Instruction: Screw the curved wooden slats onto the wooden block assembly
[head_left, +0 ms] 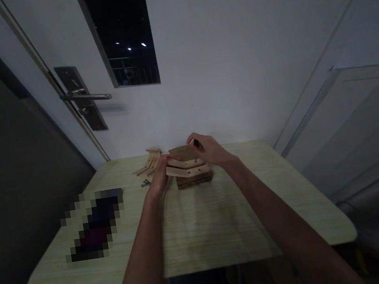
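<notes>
My left hand (160, 177) is closed on the left end of a pair of bent wooden strips (189, 172), which have dark screw heads or holes in them. A thin red piece (173, 157) shows by its fingertips; what it is I cannot tell. Under the strips lies a brown block or folded stack (195, 180). Over their right part, my right hand (210, 148) pinches a small black-handled screwdriver (196, 143), its tip pointing down toward a screw. Its lower end is too small to see clearly.
More bent wooden pieces (150, 163) lie left of my left hand, with several loose screws (145, 183) in front of them. A dark, pixelated flat object (97, 224) is on the left of the pale wooden table (216, 223). Behind stands a white door with a metal handle (86, 97).
</notes>
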The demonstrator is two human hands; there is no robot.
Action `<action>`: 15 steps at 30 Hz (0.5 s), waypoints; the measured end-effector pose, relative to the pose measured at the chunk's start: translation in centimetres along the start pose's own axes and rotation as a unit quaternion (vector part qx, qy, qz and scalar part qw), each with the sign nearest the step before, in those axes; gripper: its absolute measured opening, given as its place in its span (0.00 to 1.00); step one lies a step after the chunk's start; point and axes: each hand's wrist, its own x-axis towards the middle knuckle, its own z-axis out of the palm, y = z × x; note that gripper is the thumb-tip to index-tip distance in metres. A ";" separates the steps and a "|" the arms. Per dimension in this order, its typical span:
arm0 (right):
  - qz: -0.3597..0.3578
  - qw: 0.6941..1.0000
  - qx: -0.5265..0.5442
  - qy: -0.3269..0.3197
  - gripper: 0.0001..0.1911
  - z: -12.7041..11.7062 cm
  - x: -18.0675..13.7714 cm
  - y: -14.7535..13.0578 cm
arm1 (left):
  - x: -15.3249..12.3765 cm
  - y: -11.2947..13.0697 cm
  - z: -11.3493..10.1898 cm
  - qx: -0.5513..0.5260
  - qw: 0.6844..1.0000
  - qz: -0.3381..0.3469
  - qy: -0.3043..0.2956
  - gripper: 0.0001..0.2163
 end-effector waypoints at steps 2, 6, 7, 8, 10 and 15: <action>0.013 1.000 -0.014 -0.018 0.11 -0.3 0.1 0.2 | 0.0 0.0 0.1 0.007 1.000 0.003 0.004 0.24; 0.025 0.998 -0.039 -0.045 0.11 -0.9 0.5 0.2 | 0.1 0.1 0.2 -0.002 1.000 0.001 0.009 0.24; 0.028 0.997 -0.045 -0.047 0.09 -1.0 0.6 0.1 | 0.1 0.1 0.2 -0.009 1.000 -0.005 0.011 0.23; 0.031 0.997 -0.051 -0.048 0.07 -1.0 0.8 0.1 | 0.1 0.0 0.1 -0.015 1.000 -0.011 0.013 0.23; 0.044 0.996 -0.066 -0.048 0.03 -1.1 1.0 0.1 | 0.1 -0.1 0.0 -0.023 0.999 -0.019 0.013 0.22; 0.067 0.988 -0.134 -0.041 0.06 -1.0 1.6 0.0 | 0.1 -0.2 -0.1 -0.018 1.000 -0.005 -0.002 0.23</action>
